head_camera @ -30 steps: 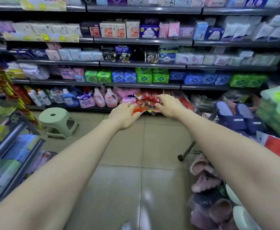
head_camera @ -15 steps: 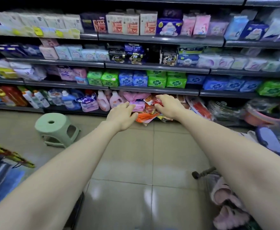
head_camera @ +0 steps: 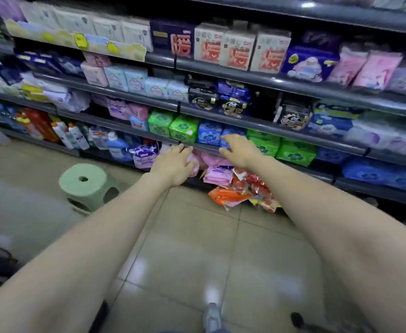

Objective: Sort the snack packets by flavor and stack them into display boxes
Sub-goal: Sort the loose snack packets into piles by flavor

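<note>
left hand (head_camera: 174, 164) released, fingers spread | right hand (head_camera: 241, 150) released | snack packets (head_camera: 241, 192) heaped below both hands

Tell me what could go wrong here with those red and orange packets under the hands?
Neither the left hand nor the right hand holds the snack packets, a loose red and orange heap low by the bottom shelf; they may slide out over the floor tiles and get trodden on. The colours overlap, so flavors could get mixed. The green stool stands close by, a possible trip hazard.
</note>
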